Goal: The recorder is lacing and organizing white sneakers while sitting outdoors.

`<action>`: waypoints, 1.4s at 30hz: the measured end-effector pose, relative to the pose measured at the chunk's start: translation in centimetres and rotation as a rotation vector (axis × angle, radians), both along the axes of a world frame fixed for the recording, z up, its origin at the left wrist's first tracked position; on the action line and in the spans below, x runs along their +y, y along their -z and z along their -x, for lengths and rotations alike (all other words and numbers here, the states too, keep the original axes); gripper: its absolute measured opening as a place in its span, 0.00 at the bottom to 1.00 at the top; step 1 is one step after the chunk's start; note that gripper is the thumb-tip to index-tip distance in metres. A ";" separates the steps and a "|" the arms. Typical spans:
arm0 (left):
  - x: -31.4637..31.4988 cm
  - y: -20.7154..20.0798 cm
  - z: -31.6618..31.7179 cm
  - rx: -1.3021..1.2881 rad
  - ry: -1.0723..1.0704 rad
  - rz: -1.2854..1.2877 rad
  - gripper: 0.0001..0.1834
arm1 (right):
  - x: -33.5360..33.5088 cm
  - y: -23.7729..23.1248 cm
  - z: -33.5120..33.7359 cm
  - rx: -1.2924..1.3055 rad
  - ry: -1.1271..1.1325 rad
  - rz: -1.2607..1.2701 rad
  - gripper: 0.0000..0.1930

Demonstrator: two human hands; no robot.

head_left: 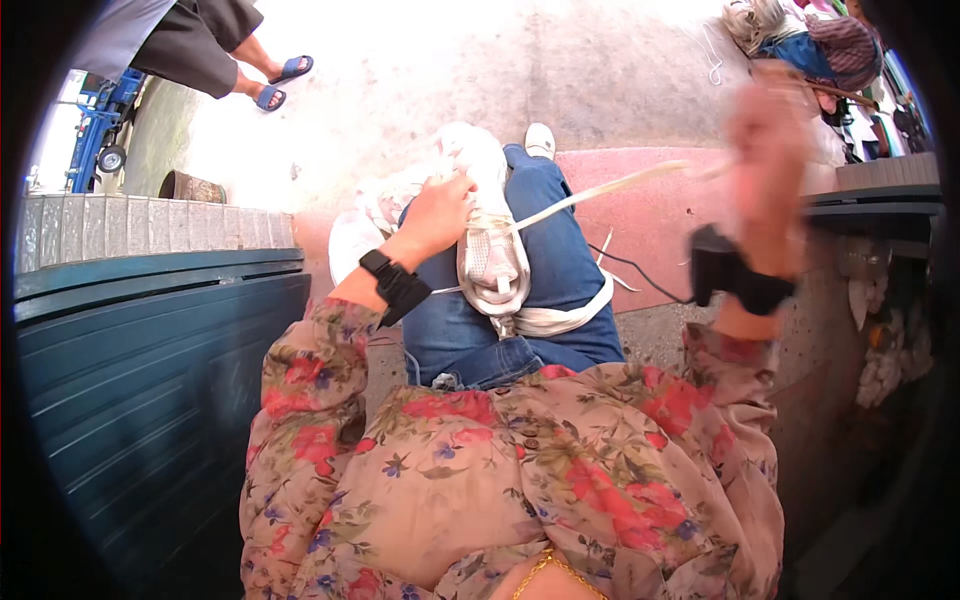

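Note:
On my lap lies a white elongated object [494,272] with a rounded rim and a mesh-like patch; I cannot make out its kind. My left hand [437,216] is closed at its upper part, fingertips pressed against the white bundle there. A pale flat strip [598,190] runs from the object's middle, stretched up to the right. At its far end my right hand [768,150] is raised and smeared by motion, with the strip leading into it. Another white strip [560,318] lies looped over my right thigh. White cloth-like material [375,205] is bunched beside my left knee.
Dark blue slatted panels [160,350] stand close on my left, and a dark shelf [870,205] on my right. A person in blue sandals [271,98] stands at the far left, near a blue vehicle [100,130]. Bundled cloths [820,45] are piled at the far right.

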State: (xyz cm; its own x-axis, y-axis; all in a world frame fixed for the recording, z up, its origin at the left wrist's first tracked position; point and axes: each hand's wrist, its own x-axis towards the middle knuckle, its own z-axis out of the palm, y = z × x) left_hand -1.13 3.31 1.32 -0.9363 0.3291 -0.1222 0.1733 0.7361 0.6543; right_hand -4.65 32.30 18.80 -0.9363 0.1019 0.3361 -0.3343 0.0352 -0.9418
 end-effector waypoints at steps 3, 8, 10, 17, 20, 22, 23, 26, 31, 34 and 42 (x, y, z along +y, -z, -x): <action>-2.1 0.3 -1.8 0.002 -0.055 0.081 0.12 | -5.1 10.9 -1.6 -0.478 -0.283 -0.380 0.08; -1.7 0.0 -2.3 0.147 0.012 0.166 0.13 | -11.2 17.8 -5.7 -0.325 -0.394 -0.767 0.10; -0.4 -0.1 -1.8 0.294 0.094 0.182 0.12 | -10.8 17.9 -5.6 -0.299 -0.351 -0.838 0.11; 3.1 1.2 0.3 0.329 0.425 0.347 0.10 | -6.7 18.2 -5.2 -0.605 -0.598 -0.948 0.11; 2.3 1.9 2.5 0.372 0.610 0.393 0.08 | -6.4 17.9 -6.5 -0.545 -0.526 -0.963 0.13; 0.9 1.7 4.4 0.476 0.550 0.316 0.07 | -6.7 17.7 -6.8 -0.439 -0.448 -0.835 0.14; 0.1 1.4 4.9 0.447 0.547 0.341 0.07 | -7.1 17.6 -6.9 -0.498 -0.458 -0.873 0.14; -0.2 -0.1 5.5 -0.419 0.199 0.099 0.16 | -8.8 17.8 -7.3 -0.466 -0.413 -0.820 0.15; 6.9 -0.3 3.3 -0.302 0.377 0.380 0.25 | -11.0 17.3 -9.5 0.070 -0.514 -0.978 0.14; 6.4 0.0 3.0 -0.202 0.269 0.392 0.22 | -7.8 16.1 -10.5 -0.053 -0.669 -0.999 0.14; -2.4 -0.1 0.1 -0.046 0.048 0.033 0.11 | -4.5 16.6 -7.1 -0.293 -0.201 -0.729 0.11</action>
